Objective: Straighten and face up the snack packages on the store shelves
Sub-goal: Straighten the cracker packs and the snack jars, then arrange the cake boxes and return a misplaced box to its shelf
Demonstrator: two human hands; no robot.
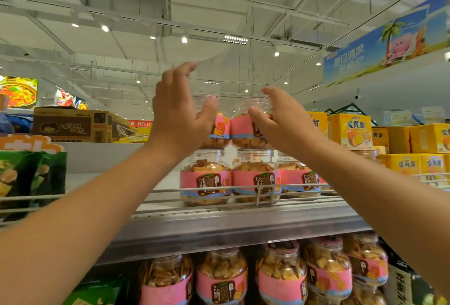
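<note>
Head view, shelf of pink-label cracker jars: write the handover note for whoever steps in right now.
Left hand: raised at the upper left jar, fingers loosely curved, touching it at most; no firm grip visible.
Right hand: curled round the upper right jar.
Both upper jars stand stacked on the lower jars behind the wire rail.
Done: lower jars show their dark label panels to the front.
Left: the upper jars' panels sit off to the side; turn them to face front and square them. Jars on the shelf below lean and need straightening.
</note>
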